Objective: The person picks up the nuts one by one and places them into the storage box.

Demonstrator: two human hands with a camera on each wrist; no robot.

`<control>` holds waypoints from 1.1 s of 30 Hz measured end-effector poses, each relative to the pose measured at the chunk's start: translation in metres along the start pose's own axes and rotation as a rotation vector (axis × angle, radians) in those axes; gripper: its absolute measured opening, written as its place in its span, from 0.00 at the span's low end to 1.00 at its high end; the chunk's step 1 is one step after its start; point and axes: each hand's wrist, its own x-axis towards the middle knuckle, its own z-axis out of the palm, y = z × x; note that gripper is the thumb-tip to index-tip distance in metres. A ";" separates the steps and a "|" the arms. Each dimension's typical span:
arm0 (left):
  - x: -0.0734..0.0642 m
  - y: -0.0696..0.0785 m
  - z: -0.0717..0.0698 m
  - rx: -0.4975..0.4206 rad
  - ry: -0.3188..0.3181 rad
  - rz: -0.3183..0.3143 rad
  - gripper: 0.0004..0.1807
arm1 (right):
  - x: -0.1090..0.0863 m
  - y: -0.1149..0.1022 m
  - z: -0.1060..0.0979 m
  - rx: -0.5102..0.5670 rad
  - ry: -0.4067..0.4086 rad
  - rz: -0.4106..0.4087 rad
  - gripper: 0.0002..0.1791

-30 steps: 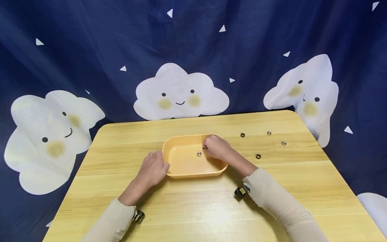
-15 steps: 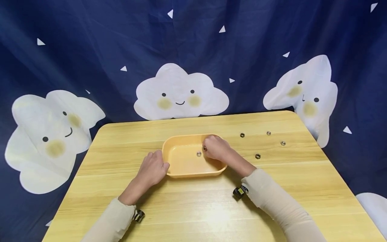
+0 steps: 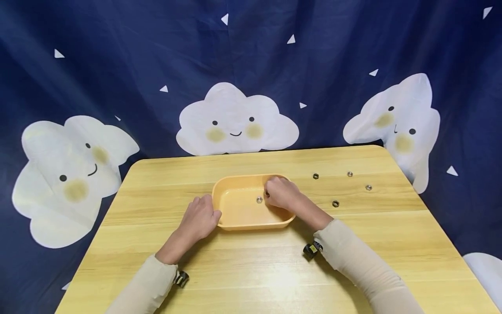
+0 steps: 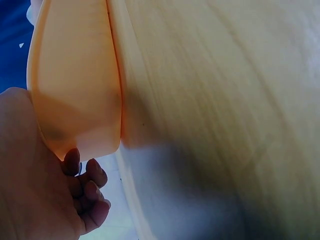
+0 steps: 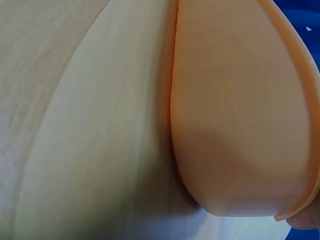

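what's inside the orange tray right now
A silver nut lies in the tray. The right hand is inside its right end, with a small dark piece at the fingers; whatever lies beneath that hand is covered.

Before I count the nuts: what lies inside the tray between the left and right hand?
The head view shows one silver nut there, close to the right hand, with the bare floor of the tray between it and the left hand.

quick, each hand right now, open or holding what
Left hand: holding the yellow tray by its rim.
Right hand: holding what looks like a dark nut.
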 end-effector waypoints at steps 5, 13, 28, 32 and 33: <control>0.001 0.000 0.000 0.003 -0.003 -0.004 0.10 | -0.001 0.000 0.000 -0.006 0.000 0.004 0.13; 0.001 0.000 0.001 0.009 -0.010 -0.017 0.10 | -0.001 -0.001 0.000 -0.024 0.008 0.004 0.11; 0.001 0.001 -0.002 0.033 -0.010 -0.008 0.11 | -0.005 0.004 -0.001 0.162 0.121 -0.029 0.14; 0.001 0.002 -0.001 0.036 -0.008 -0.010 0.11 | -0.007 0.006 -0.003 0.245 0.196 -0.089 0.14; 0.001 0.002 -0.001 0.034 -0.008 -0.011 0.11 | -0.007 0.007 -0.003 0.261 0.210 -0.102 0.13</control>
